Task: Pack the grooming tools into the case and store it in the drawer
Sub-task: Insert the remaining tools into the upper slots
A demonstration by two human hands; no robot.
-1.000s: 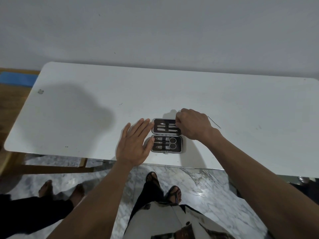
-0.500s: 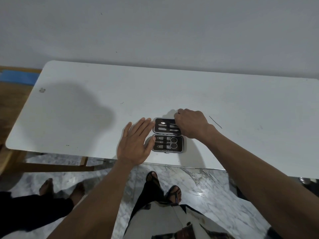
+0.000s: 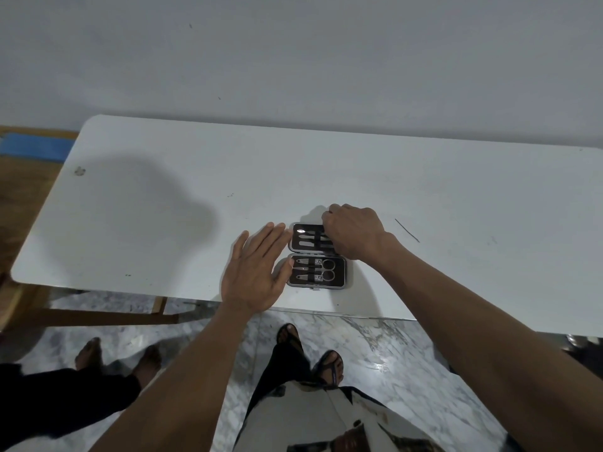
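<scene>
A small black grooming case lies open on the white table near its front edge. Its near half holds scissors and two clippers. The far half holds several slim metal tools under a strap. My right hand is curled over the right end of the far half, fingertips down on the tools there; the tips are hidden. Just left of the case, my left hand lies flat with fingers spread, its thumb touching the near half's left edge. A thin dark pin lies on the table right of my right hand.
The table stands against a grey wall. Its front edge runs just below the case. Below it is marble floor, my sandalled feet, and another person's bare feet at the left. A wooden frame shows under the table's left end.
My right hand has shifted slightly left over the far half of the case. My left hand and the case have stayed in place.
</scene>
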